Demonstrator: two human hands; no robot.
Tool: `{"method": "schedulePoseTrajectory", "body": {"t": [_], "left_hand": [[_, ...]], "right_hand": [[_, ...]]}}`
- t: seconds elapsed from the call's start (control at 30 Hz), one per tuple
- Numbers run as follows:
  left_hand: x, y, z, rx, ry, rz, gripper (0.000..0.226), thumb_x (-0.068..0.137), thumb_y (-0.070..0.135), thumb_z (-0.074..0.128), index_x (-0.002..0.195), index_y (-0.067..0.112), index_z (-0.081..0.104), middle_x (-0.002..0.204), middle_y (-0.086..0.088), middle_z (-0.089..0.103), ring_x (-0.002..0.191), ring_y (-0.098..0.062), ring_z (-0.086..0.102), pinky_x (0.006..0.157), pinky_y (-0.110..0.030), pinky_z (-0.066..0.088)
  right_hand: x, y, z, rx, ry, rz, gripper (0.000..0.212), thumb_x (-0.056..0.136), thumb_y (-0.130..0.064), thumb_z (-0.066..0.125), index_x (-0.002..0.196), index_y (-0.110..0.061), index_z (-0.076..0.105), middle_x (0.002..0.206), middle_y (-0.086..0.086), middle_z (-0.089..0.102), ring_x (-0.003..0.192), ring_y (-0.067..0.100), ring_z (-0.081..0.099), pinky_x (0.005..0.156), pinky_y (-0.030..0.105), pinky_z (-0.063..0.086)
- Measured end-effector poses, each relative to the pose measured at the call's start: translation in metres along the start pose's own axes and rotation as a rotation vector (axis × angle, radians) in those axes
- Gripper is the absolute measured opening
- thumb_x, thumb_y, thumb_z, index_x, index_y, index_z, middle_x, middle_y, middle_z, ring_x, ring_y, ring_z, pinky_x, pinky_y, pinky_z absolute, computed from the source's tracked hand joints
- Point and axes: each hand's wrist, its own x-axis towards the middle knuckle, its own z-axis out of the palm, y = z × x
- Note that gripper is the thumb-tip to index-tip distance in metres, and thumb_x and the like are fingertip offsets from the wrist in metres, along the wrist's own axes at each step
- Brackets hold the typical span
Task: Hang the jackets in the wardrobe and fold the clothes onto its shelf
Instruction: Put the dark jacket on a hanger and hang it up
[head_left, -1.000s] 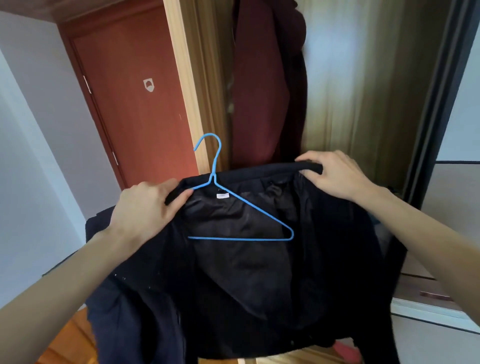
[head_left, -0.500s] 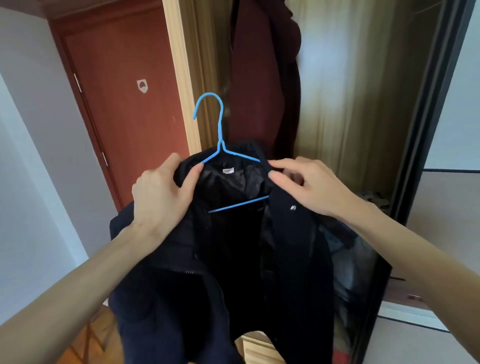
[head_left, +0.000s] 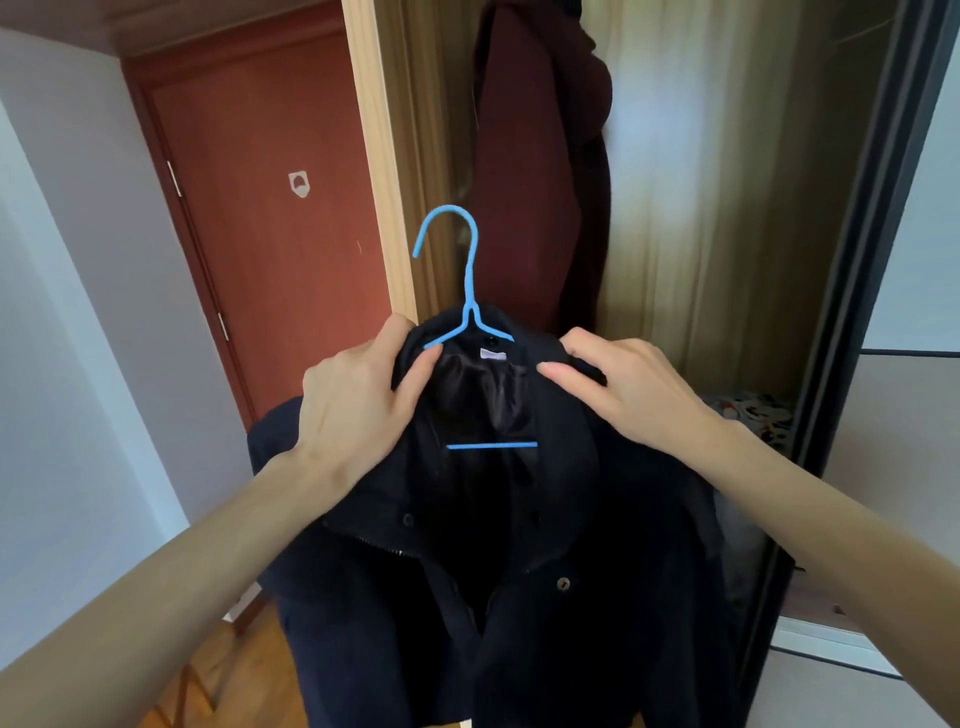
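Fingers of the left hand (head_left: 358, 400) curl round the left shoulder of a dark navy jacket (head_left: 498, 571), the thumb tucked against the collar edge; fingers of the right hand (head_left: 623, 384) pinch the right side of the collar. The jacket sits on a blue wire hanger (head_left: 470, 317), held up in front of the open wardrobe (head_left: 727, 208), with its hook standing free above the collar and pointing left.

What could go wrong, as I judge it: the hanger is thin wire and only its neck and lower bar show, so I cannot tell whether both shoulders are properly seated on it. If one is not, the heavy fabric could slide off that side once a hand lets go. The front hangs open and unbuttoned, which would make such a slip easier. The rail is out of view above, so the hook may have to be lifted partly blind, and it could catch on the maroon garment (head_left: 524, 171) hanging at the wardrobe's left.

No tabletop is in view. Inside the wardrobe, low on the right, patterned cloth (head_left: 753, 410) lies on what seems a shelf. A red-brown door (head_left: 270, 218) stands to the left, pale walls beside it, and wooden floor (head_left: 244, 675) shows below.
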Motion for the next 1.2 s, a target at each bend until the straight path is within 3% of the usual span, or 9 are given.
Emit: {"method": "schedulePoseTrajectory", "body": {"t": [0.1,0.23,0.43,0.57,0.67,0.77,0.87,1.1,1.2], "left_hand": [[0.007,-0.001,-0.002,0.031,-0.025,0.105,0.027,0.108,0.046,0.044,0.109,0.019,0.045,0.081,0.006,0.056,0.064,-0.019,0.053,0.05,-0.033,0.038],[-0.011,-0.031,-0.007,0.092,-0.156,0.221,0.058,0.108,0.053,0.033,0.141,0.007,0.046,0.1,-0.006,0.057,0.084,-0.027,0.055,0.074,-0.042,0.047],[0.012,0.001,-0.002,-0.235,-0.19,0.029,0.028,0.105,0.052,0.048,0.118,0.028,0.048,0.085,0.013,0.059,0.074,-0.011,0.055,0.068,-0.032,0.046],[0.024,0.012,0.009,-0.192,-0.272,0.115,0.025,0.105,0.051,0.048,0.091,0.031,0.04,0.056,0.001,0.045,0.054,-0.023,0.044,0.056,-0.035,0.037],[0.02,0.021,0.012,-0.229,-0.196,0.075,0.027,0.105,0.048,0.049,0.088,0.029,0.041,0.052,0.0,0.044,0.052,-0.024,0.044,0.055,-0.036,0.044],[0.023,0.033,0.016,-0.253,-0.119,0.045,0.023,0.105,0.047,0.054,0.09,0.032,0.045,0.053,0.004,0.046,0.053,-0.02,0.05,0.059,-0.04,0.05],[0.024,0.046,0.017,-0.295,-0.128,0.043,0.017,0.103,0.047,0.058,0.096,0.032,0.055,0.063,0.009,0.058,0.06,-0.013,0.055,0.065,-0.041,0.053],[0.018,0.03,0.016,-0.309,-0.348,0.187,0.042,0.105,0.046,0.054,0.145,0.039,0.044,0.108,0.027,0.063,0.089,-0.003,0.06,0.081,-0.033,0.055],[0.003,0.027,0.024,-0.335,-0.315,0.186,0.03,0.109,0.044,0.045,0.135,0.034,0.057,0.118,0.021,0.068,0.1,-0.005,0.066,0.083,-0.036,0.057]], "right_hand": [[0.012,-0.002,-0.014,0.098,0.075,0.011,0.039,0.104,-0.048,0.056,0.085,-0.015,0.05,0.063,0.003,0.036,0.059,0.026,0.035,0.06,0.046,0.039],[0.008,0.012,-0.03,0.209,0.108,0.107,0.037,0.102,-0.045,0.061,0.083,-0.014,0.055,0.067,0.008,0.045,0.066,0.033,0.041,0.065,0.046,0.04],[-0.001,0.011,-0.021,0.273,0.036,0.101,0.043,0.098,-0.06,0.057,0.086,-0.019,0.061,0.07,0.01,0.058,0.069,0.036,0.052,0.068,0.048,0.047],[-0.005,0.008,-0.026,0.168,-0.073,0.06,0.048,0.1,-0.068,0.044,0.086,-0.023,0.054,0.066,0.004,0.05,0.06,0.026,0.046,0.061,0.043,0.042],[-0.008,0.011,-0.039,-0.19,-0.199,-0.001,0.058,0.099,-0.074,0.018,0.133,-0.037,0.048,0.105,-0.007,0.068,0.089,0.025,0.065,0.071,0.043,0.052],[-0.016,0.003,-0.039,-0.334,0.01,-0.139,0.067,0.104,-0.063,0.035,0.162,-0.032,0.027,0.122,-0.005,0.056,0.104,0.018,0.061,0.068,0.035,0.053],[-0.023,-0.004,-0.017,-0.38,0.114,-0.087,0.063,0.103,-0.064,0.036,0.154,-0.028,0.042,0.111,-0.006,0.062,0.079,0.022,0.068,0.05,0.037,0.053],[-0.027,0.012,-0.017,-0.047,0.074,0.057,0.039,0.105,-0.056,0.044,0.119,-0.025,0.062,0.103,-0.011,0.07,0.09,0.02,0.067,0.074,0.046,0.057],[-0.023,0.013,-0.018,0.051,-0.024,0.103,0.027,0.105,-0.052,0.05,0.112,-0.03,0.063,0.096,-0.012,0.069,0.087,0.015,0.065,0.077,0.044,0.055]]}}
